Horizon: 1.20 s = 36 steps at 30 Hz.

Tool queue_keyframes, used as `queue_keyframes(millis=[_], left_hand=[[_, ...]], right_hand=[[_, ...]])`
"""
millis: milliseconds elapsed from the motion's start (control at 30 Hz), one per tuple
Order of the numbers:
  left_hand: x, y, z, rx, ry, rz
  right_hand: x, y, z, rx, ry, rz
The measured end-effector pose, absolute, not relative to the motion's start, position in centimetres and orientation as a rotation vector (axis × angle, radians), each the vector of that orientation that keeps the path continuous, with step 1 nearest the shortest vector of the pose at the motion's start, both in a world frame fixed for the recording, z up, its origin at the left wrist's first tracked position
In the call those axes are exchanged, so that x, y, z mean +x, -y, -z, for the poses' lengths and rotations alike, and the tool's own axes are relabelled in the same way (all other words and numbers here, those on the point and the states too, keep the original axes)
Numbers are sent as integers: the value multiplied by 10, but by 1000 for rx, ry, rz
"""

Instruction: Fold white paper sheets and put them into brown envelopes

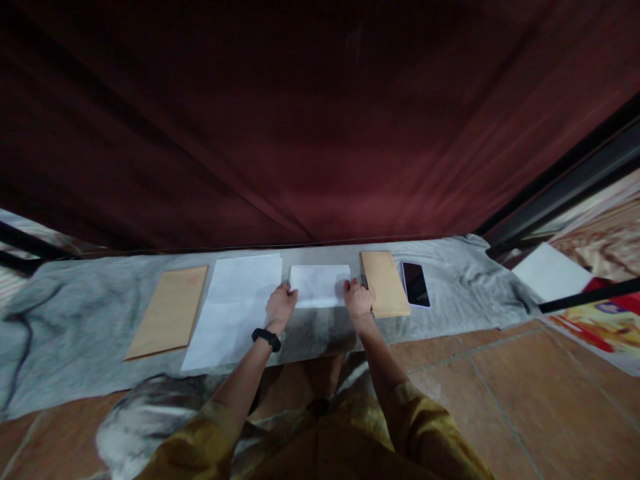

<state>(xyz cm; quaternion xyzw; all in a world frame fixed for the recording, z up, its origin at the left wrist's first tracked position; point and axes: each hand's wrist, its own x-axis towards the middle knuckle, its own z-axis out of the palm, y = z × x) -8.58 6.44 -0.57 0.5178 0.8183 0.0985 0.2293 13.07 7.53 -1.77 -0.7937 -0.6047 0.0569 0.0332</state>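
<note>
A small folded white paper (pixel 320 285) lies on a grey cloth (pixel 90 333) spread over the floor. My left hand (pixel 280 308), with a black band on its wrist, grips the paper's left edge with curled fingers. My right hand (pixel 358 299) holds the paper's right edge the same way. A larger white sheet (pixel 233 310) lies just left of my left hand. A brown envelope (pixel 384 283) sits right beside my right hand.
A second brown envelope (pixel 167 311) lies at the left of the cloth. A dark phone (pixel 415 284) rests right of the near envelope. A dark red curtain (pixel 320 133) hangs behind. Terracotta floor tiles (pixel 525 393) spread to the right, with a white sheet (pixel 550 272) and colourful print (pixel 600 327).
</note>
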Motion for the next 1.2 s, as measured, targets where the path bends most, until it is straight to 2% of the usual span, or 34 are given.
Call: queue_keyframes(millis=[933, 1200], left_hand=[[-64, -59, -12, 1456, -2391, -181], [-61, -47, -4, 1756, -2456, -431]], right_hand=[[132, -88, 34, -2365, 1852, -41], [132, -89, 34, -2385, 1849, -35]])
